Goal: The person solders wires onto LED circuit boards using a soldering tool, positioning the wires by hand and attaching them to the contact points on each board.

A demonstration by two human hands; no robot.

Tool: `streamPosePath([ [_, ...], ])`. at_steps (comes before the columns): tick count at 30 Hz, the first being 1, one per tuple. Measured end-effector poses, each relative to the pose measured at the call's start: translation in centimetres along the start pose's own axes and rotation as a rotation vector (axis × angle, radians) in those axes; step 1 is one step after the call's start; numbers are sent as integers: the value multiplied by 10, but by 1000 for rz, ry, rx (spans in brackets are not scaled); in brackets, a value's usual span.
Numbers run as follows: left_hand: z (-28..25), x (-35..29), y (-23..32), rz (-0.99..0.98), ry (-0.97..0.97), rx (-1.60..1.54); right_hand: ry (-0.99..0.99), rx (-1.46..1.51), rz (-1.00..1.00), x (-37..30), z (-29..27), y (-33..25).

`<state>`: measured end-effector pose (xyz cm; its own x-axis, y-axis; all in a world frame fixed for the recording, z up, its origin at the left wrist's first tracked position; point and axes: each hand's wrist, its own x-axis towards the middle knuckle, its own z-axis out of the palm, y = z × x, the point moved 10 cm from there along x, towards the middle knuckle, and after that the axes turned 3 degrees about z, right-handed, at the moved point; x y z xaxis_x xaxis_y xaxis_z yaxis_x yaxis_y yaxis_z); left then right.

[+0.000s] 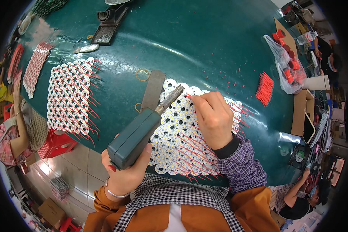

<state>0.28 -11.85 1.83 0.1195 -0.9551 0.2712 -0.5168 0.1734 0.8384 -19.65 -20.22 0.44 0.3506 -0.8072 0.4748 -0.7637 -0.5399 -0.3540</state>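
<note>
Our left hand (pixel 129 174) grips one soldering gun (pixel 137 137); our right hand (pixel 216 121) pinches one red wire (pixel 187 96) over one sheet of white discs (pixel 168 145), too overlapped to count. Gun and right hand block part of it. Beside it on the table (pixel 220 42) lies one grey plate (pixel 153 87); farther right, one wire bundle (pixel 264 89); left, at least two more disc sheets (pixel 69 98).

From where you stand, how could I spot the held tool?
Find the big green table; in the middle of its near edge lie white discs. To their left, the left hand holds a dark green tool with a grimy metal tip. Unlike the flat grey bar nearby, it has a chunky handle.
</note>
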Motion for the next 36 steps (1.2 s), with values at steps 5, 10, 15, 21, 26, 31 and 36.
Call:
streamPosePath([
  [5, -5, -3, -5, -63, 34, -55, 64, 29, -60, 4, -12, -10],
  [10, -6, -5, -8, -122, 35, -86, 32, 77, -72, -1, -3, -10],
  [15, -7, -9, -11, -98, 38, -53, 13, 93, -50, 0, 0, -8],
  [21, -6, -10, -16, -126, 56, -114, -2, 76, -48, -1, 3, -8],
  [26, -2, -7, -16, -173, 17, -153, 4, 66, -52, -2, 3, -8],
  [31, -2, -7, -16, -163, 22, -169, 13, 70, -52, -2, 4, -9],
  [36, 3, -6, -16, -163, 10, -191, 18, 71, -53, -3, 2, -8],
])
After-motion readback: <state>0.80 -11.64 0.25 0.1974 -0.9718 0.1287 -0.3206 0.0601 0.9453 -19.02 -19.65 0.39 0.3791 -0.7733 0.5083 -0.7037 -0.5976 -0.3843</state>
